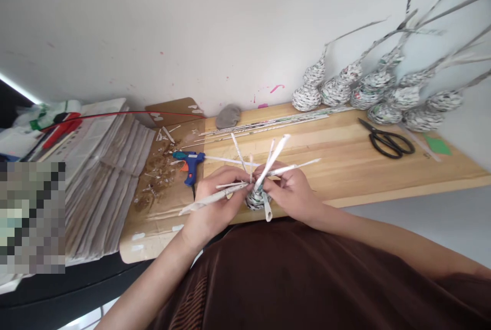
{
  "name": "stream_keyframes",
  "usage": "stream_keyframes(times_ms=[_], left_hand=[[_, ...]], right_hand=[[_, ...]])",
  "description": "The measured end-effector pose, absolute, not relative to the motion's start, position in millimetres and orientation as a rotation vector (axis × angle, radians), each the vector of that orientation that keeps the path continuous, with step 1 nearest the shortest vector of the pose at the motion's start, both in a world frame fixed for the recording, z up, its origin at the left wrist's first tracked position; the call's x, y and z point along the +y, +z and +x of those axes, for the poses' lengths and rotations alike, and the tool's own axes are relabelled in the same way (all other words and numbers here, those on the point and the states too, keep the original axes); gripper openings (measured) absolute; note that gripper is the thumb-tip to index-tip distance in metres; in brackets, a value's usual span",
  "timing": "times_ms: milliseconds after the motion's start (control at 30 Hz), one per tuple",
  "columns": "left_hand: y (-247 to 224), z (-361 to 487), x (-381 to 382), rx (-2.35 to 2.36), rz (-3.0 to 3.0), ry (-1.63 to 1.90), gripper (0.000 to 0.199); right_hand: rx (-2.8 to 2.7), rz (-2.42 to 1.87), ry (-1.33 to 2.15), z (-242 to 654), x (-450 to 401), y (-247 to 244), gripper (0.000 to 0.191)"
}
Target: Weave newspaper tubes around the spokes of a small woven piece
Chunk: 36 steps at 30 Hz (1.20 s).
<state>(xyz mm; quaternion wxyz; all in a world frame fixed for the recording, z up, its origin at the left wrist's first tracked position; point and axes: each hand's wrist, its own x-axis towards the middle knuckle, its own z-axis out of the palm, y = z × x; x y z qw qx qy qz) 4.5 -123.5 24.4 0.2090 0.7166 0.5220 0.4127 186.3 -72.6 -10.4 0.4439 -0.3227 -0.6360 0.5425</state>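
Observation:
Close to my body, at the table's front edge, a small woven newspaper gourd (253, 201) sits between my hands, with several rolled paper tubes (272, 162) fanning out from its top. My left hand (218, 197) wraps its fingers round the gourd's left side and the bases of the tubes there. On the other side my right hand (290, 190) is closed, thumb and fingers pinching tubes at the top of the weave. The fingertips meet near the centre, so the exact grip is partly hidden.
A blue glue gun (193, 165) lies on stained cardboard (153, 202) at left, beside stacked newspapers (111, 166). Thin paper rods (268, 124) and a grey stone (228, 116) lie behind. Black scissors (389, 140) rest at right, below several finished woven gourds (370, 95) against the wall.

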Motion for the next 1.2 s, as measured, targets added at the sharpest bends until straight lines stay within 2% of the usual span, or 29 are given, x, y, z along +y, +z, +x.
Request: stream_keyframes(times_ms=[200,367,600,900,1200], left_hand=[[16,16,-127,1.589,1.994,1.242,0.006],[24,20,-130,1.693,1.921,1.085,0.009],[22,16,-140,1.657,1.954,1.136,0.002],[17,16,-142,1.671,1.999,1.170,0.003],[13,14,-144,1.539,1.937,1.253,0.007]], right_hand=[[-1.666,-0.784,1.090,187,-75,-13,0.009],[-1.721,-0.707,0.956,190,-78,-15,0.014],[-1.675,-0.703,1.109,196,-80,-10,0.009],[-1.447,-0.684,1.539,198,-80,-17,0.007],[-1.503,-0.677,1.484,198,-77,-15,0.006]])
